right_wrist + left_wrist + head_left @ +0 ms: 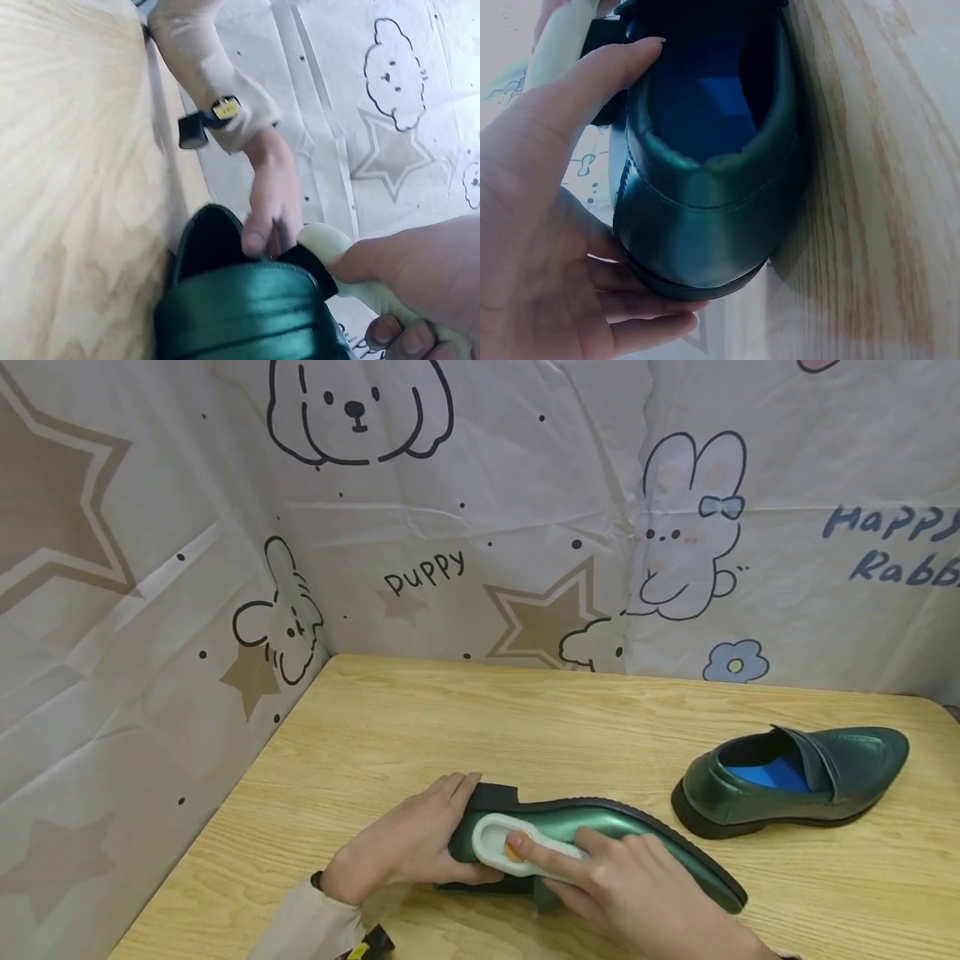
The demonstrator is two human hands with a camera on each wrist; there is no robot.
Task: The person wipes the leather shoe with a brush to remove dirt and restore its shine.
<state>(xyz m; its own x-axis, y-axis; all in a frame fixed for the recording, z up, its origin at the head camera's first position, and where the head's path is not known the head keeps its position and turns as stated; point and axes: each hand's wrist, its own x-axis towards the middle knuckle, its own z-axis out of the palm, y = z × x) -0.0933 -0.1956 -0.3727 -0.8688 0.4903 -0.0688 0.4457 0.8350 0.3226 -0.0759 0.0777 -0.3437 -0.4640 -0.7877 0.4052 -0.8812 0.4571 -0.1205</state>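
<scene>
A dark green loafer (600, 820) lies on its side on the table, sole turned away and toe pointing right. My left hand (416, 839) grips its heel; in the left wrist view the thumb lies along the opening's edge and the other fingers reach around the heel (701, 244). With my right hand (645, 889) I hold a pale-handled brush (491, 843) against the upward-facing side, index finger laid on its orange spot. Dark bristles (313, 270) show between the handle and the shoe in the right wrist view.
A matching green loafer (862, 781) with a blue insole stands upright at the right of the wooden table (450, 727). Cloth hangings (465, 518) printed with cartoon animals and stars close off the back and left sides.
</scene>
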